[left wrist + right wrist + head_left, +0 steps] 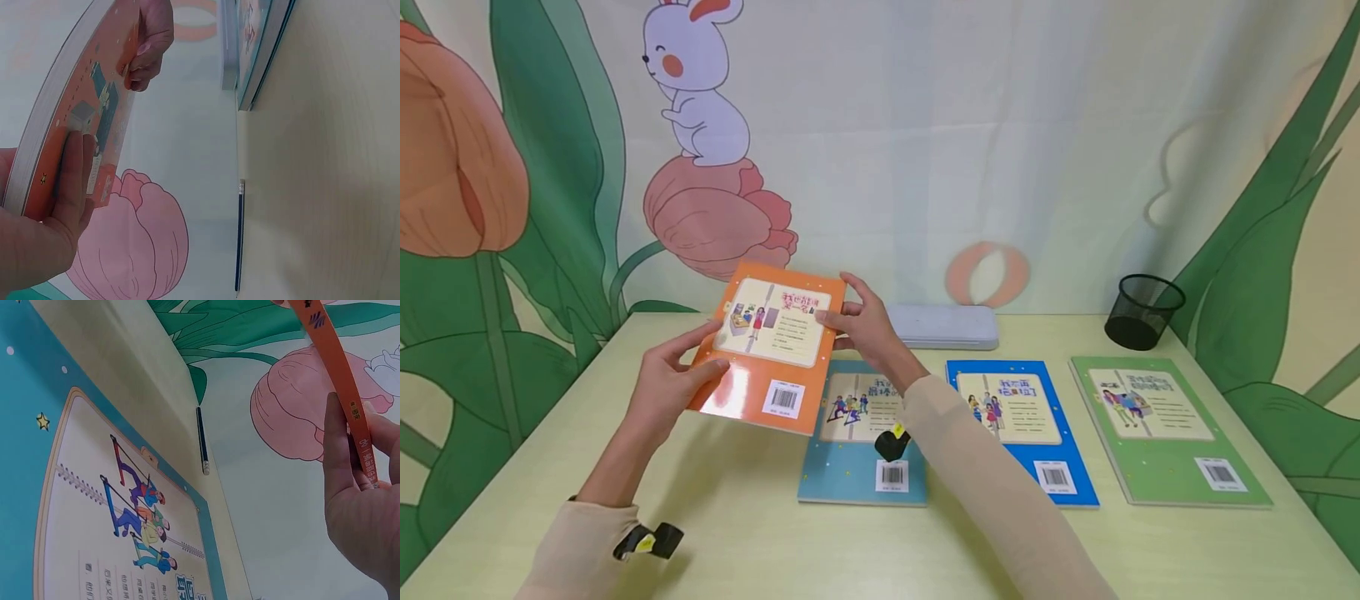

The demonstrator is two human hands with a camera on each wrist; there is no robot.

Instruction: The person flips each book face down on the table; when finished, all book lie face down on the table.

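Observation:
An orange book (752,383) is held tilted above the table, its back cover with a barcode facing the head camera. My left hand (679,379) grips its lower left edge, thumb on the cover and fingers behind, as the left wrist view shows. At the upper right edge my right hand (868,325) pinches the same book; its orange spine (344,387) shows in the right wrist view. Below my right arm lies a teal book (850,475), partly covered by the sleeve. Beside it is a blue book (1022,400), also partly hidden.
A green book (1165,467) lies at the right of the table (760,533). A black mesh pen holder (1144,312) stands at the back right. Behind the books sits a pale pencil case (951,327). In the left wrist view a dark pencil (240,237) lies by the table's back edge.

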